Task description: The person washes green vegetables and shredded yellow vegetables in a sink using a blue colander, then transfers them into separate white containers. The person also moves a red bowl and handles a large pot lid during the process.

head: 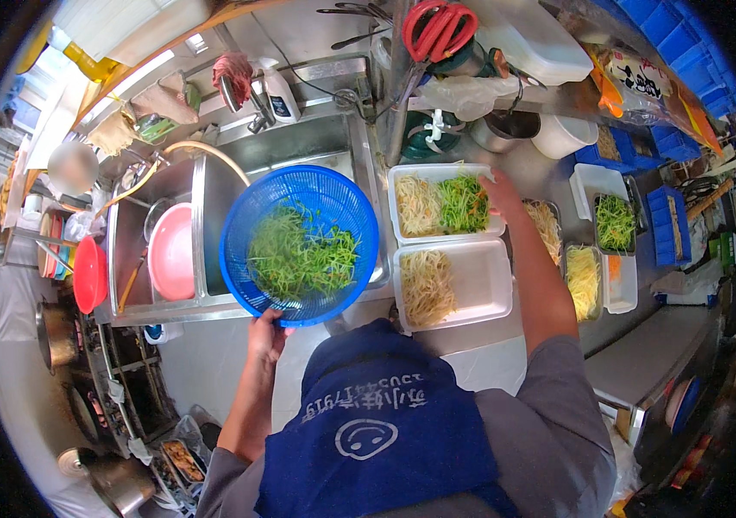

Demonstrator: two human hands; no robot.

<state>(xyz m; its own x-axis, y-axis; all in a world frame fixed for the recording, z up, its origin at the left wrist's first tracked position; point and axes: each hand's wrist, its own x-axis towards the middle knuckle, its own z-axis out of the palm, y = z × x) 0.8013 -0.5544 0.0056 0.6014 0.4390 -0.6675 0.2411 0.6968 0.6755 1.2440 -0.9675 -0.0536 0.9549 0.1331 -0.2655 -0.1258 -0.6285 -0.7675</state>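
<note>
My left hand (267, 337) grips the near rim of a blue plastic colander (234, 259), tilted over the sink edge. Loose leafy green shoots (303, 259) lie inside it. At the right end of the far white plastic tray (449, 238), my right hand (504, 193) has its fingers apart over the rim, beside green shoots (464, 202). Whether its fingertips touch them is hard to tell. Pale bean sprouts (417, 206) fill that tray's left half. The nearer white tray (481, 281) has bean sprouts (427, 287) on its left side only.
A steel double sink (200, 213) holds a pink basin (172, 252). Right of my forearm stand containers of yellow shreds (583, 285) and greens (615, 222). Red-handled scissors (439, 29) hang above the counter. A red bowl (90, 275) sits at the sink's left edge.
</note>
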